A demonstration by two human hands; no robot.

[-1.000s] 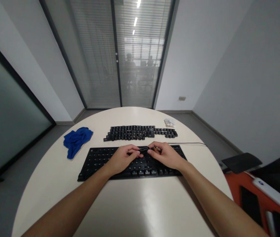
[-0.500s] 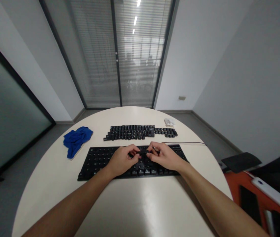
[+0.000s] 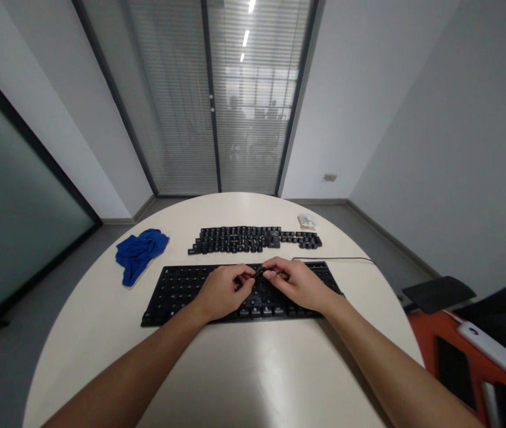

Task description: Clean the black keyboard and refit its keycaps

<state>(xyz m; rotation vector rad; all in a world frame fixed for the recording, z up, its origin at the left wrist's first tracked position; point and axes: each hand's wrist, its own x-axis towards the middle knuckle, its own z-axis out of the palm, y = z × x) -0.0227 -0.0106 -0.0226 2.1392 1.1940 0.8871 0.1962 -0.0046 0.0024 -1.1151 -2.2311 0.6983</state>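
Observation:
A black keyboard (image 3: 176,297) lies across the table with most of its keycaps off; a few caps sit along its near edge. Over its middle, my left hand (image 3: 225,290) and my right hand (image 3: 297,284) meet, fingertips pinched on the two ends of a small narrow black piece (image 3: 258,272). The piece is tilted and partly covered by the fingers, so I cannot tell its exact kind. Something thin and dark shows between the curled fingers of my right hand, too small to make out. Beyond the keyboard stand rows of loose black keycaps (image 3: 235,239).
A blue cloth (image 3: 141,252) lies at the left of the round white table (image 3: 235,380). A crumpled clear bag (image 3: 307,222) rests at the far right. The keyboard's cable (image 3: 337,258) runs off the right edge. An orange seat (image 3: 422,333) with a phone (image 3: 454,368) is beside the table.
The narrow black piece has gone from nearly level to tilted, its right end higher. My fingertips have come slightly closer together; both hands keep their hold.

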